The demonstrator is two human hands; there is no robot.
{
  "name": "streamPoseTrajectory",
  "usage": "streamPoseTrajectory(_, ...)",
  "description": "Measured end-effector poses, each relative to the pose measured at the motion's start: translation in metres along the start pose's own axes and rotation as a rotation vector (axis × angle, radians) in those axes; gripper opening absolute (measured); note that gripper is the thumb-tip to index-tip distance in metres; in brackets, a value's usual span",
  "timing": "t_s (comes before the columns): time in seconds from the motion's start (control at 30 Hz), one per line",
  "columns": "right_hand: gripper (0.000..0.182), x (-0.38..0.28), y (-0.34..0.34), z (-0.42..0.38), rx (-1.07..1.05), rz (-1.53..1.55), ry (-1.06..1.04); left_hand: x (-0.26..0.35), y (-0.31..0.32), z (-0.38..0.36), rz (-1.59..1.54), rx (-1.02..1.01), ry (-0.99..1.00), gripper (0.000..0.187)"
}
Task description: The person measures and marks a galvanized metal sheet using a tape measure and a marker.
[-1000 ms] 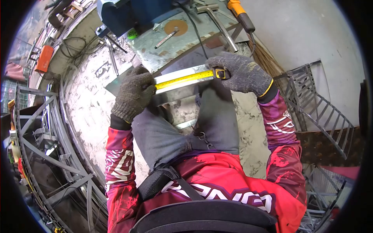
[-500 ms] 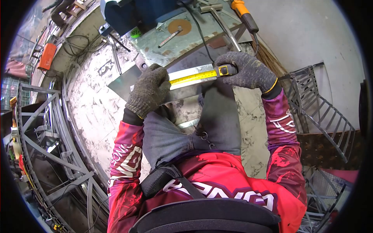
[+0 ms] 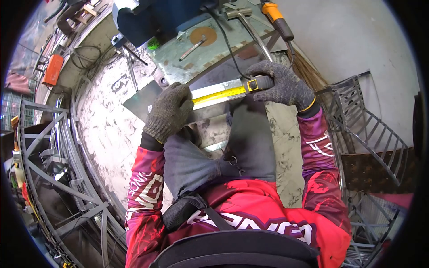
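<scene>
A flat metal sheet (image 3: 138,102) lies across my knees. A yellow tape measure blade (image 3: 219,94) is stretched along its upper edge. My left hand (image 3: 169,112), in a dark knit glove, presses the blade's free end onto the sheet. In its own dark glove, my right hand (image 3: 282,85) grips the tape measure case (image 3: 253,84) at the sheet's right end.
A metal work surface (image 3: 201,51) ahead holds an orange grinding disc (image 3: 202,35), a hammer (image 3: 250,24) and an orange-handled tool (image 3: 277,20). Welded steel frames (image 3: 49,152) stand at left, a metal grille (image 3: 362,120) at right. An orange object (image 3: 52,69) lies far left.
The sheet, the tape and both hands have shifted slightly right. My left hand now sits further along the sheet, so less yellow blade shows between the hands.
</scene>
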State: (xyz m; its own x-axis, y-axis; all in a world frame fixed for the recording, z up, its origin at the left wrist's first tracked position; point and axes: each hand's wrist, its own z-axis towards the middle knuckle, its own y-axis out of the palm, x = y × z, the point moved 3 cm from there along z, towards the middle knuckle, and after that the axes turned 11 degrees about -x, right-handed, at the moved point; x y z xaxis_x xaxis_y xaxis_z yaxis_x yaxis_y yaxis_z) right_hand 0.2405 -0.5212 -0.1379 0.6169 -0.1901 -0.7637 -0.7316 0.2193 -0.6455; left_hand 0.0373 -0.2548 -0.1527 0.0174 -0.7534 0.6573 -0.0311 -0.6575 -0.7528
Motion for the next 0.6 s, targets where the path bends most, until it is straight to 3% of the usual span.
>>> streamPoseTrajectory(0.03,0.062,0.003,0.001,-0.002,0.048,0.159,0.014,-0.001,0.0,0.0,0.021,0.0,-0.01,0.013)
streamPoseTrajectory(0.6,0.044,0.005,0.013,-0.005,0.089,0.309,0.092,0.005,-0.001,0.001,0.012,0.014,-0.053,0.015)
